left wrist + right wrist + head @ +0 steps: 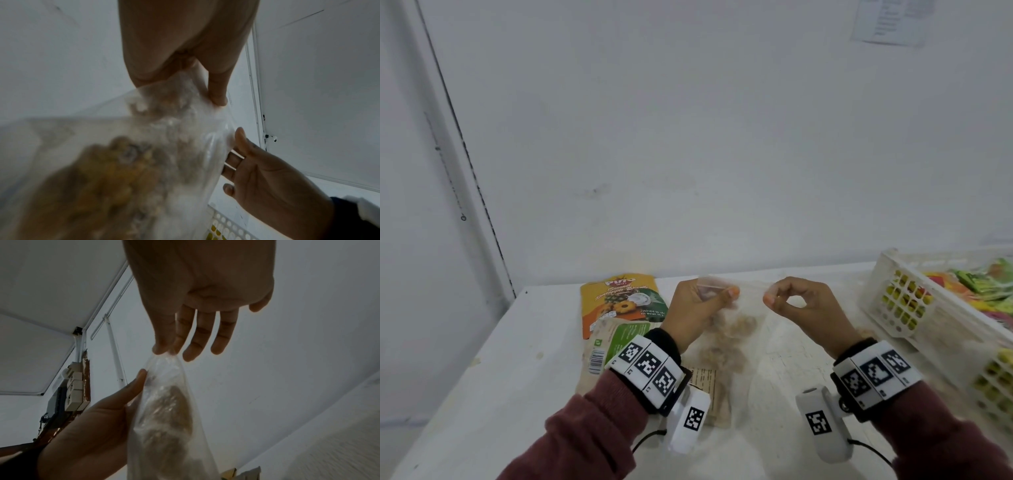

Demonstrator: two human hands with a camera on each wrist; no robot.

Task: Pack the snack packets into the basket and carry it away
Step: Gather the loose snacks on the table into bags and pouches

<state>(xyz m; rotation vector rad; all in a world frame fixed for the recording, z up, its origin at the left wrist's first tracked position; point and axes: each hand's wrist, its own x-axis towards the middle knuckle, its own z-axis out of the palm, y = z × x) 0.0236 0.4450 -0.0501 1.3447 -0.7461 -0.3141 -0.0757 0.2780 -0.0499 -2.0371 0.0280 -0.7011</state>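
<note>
A clear plastic bag (732, 329) of brownish snacks hangs just above the white table, held up by both hands. My left hand (722, 294) pinches its top left corner between thumb and curled fingers. My right hand (771, 297) pinches the top right corner with thumb and forefinger. In the left wrist view the left fingers (217, 95) clamp the crumpled bag (164, 142). The right wrist view shows thumb and forefinger (164, 348) nipping the bag (168, 410) at its top. A white perforated basket (914, 318) stands at the right with several colourful packets inside.
An orange pineapple-biscuit packet (619, 298) lies on the table (510, 359) at the back left. A brown and green packet (616, 346) overlaps it, partly under my left wrist. A white wall rises directly behind the table.
</note>
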